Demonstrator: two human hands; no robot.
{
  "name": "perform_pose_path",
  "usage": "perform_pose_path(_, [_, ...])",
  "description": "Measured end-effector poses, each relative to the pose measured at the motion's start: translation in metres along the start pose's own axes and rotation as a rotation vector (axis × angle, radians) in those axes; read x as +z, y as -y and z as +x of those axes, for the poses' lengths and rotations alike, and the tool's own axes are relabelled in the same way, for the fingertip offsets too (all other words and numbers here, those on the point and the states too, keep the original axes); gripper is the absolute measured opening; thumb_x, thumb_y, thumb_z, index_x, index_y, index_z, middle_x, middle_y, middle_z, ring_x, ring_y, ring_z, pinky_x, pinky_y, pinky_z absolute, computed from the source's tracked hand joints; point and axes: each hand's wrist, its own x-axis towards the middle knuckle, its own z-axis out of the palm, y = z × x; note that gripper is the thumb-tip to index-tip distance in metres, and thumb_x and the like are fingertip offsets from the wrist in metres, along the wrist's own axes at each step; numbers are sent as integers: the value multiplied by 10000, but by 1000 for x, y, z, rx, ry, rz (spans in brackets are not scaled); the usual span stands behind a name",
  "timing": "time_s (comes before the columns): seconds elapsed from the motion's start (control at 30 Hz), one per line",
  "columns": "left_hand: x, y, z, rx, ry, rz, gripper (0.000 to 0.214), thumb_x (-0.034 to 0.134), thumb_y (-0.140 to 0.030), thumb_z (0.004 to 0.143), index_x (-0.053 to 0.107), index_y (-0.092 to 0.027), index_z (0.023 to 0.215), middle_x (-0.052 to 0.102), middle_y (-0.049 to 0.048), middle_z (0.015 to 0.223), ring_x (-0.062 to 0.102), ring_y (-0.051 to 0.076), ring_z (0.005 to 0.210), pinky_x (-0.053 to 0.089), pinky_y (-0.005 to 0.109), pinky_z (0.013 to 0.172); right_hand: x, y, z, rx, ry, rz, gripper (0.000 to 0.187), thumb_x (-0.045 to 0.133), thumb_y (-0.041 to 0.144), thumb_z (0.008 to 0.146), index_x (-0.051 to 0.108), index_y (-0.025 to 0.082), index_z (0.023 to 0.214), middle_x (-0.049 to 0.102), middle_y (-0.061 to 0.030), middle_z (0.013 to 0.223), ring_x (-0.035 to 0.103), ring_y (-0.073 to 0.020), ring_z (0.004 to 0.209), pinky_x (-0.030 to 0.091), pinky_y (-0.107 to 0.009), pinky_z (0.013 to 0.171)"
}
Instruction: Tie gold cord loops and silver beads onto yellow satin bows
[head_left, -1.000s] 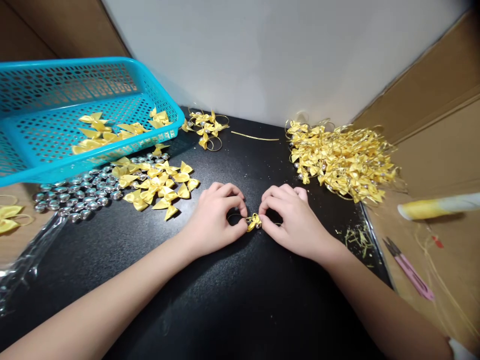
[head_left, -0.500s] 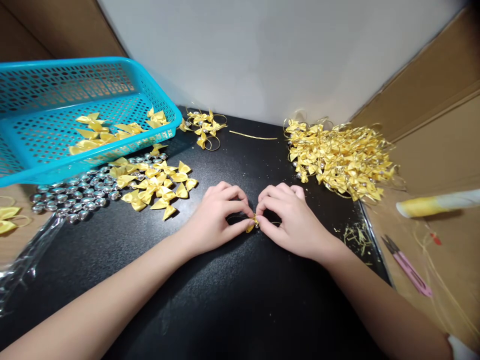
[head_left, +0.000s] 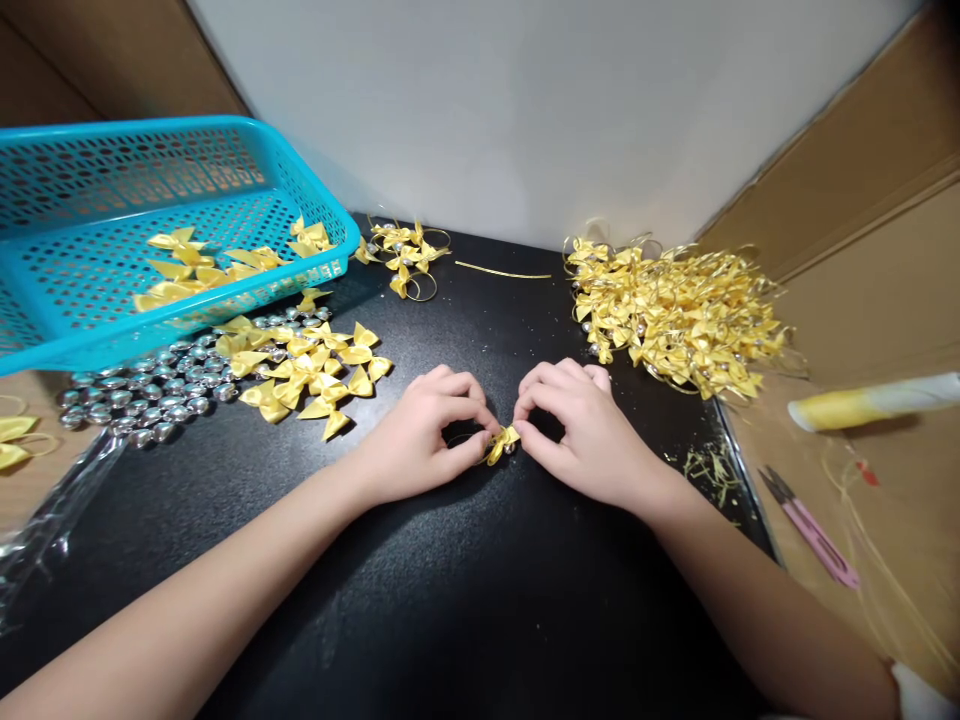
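Between my two hands, low over the black tabletop (head_left: 420,600), is a small yellow ribbon bow (head_left: 501,443) with a silver bead at its lower side. My left hand (head_left: 435,425) pinches the bow's left side between thumb and fingertips, where part of a thin gold cord loop shows. On the other side my right hand (head_left: 574,425) has thumb and index finger closed on the bow's right end. The fingertips cover parts of the bow and cord. Loose yellow bows (head_left: 307,370) lie left of my left hand, beside silver beads (head_left: 165,390).
A blue basket (head_left: 225,125) holding several bows stands at the back left. Finished-looking bows with gold loops form a big pile (head_left: 675,320) at the back right and a small group (head_left: 405,250) behind. Pink snips (head_left: 814,535) and a ribbon roll (head_left: 870,400) lie right.
My left fingertips have shifted slightly left along the bow, and more of the bow shows between the hands. The right hand stays nearly in place. The view has shifted a little.
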Motion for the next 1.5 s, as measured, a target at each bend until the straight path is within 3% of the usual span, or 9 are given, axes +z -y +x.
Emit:
perform_pose_path(0.13, [-2, -1, 1, -1, -8, -89, 118, 649, -247, 841, 718, -206, 927, 666, 20, 880, 569, 185, 872, 421, 331, 816, 0, 1, 0, -7, 5, 9, 91, 607, 167, 851, 603, 200, 765, 649, 20, 896, 531, -172, 893, 254, -363, 823])
perform_pose_path(0.27, [0, -4, 3, -15, 12, -168, 76, 664, -263, 850, 714, -207, 840, 720, 5, 856, 609, 167, 834, 443, 310, 805, 1, 3, 0, -6, 18, 15, 95, 602, 171, 854, 603, 203, 765, 652, 16, 894, 525, -175, 889, 255, -366, 827])
perform_pose_path(0.57, [0, -8, 4, -142, 20, -140, 133, 629, -269, 855, 709, -202, 773, 671, -21, 686, 565, 128, 643, 407, 254, 618, 2, 3, 1, 7, 22, 19, 98, 595, 187, 858, 601, 210, 763, 662, -2, 918, 538, -192, 915, 255, -368, 826])
perform_pose_path(1.0, [1, -5, 4, -49, 19, -79, 76, 624, -229, 849, 684, -203, 810, 714, -12, 741, 602, 150, 722, 441, 269, 693, 1, 2, 1, 5, 10, 9, 98, 587, 182, 856, 594, 210, 762, 663, 0, 919, 540, -190, 917, 253, -372, 833])
perform_pose_path(1.5, [12, -1, 4, -79, -51, -91, 31, 612, -196, 832, 614, -208, 860, 705, -27, 752, 609, 148, 720, 447, 282, 727, -1, 0, 1, -9, 20, 81, 87, 552, 158, 899, 569, 211, 832, 653, -8, 936, 537, -189, 921, 294, -359, 837])
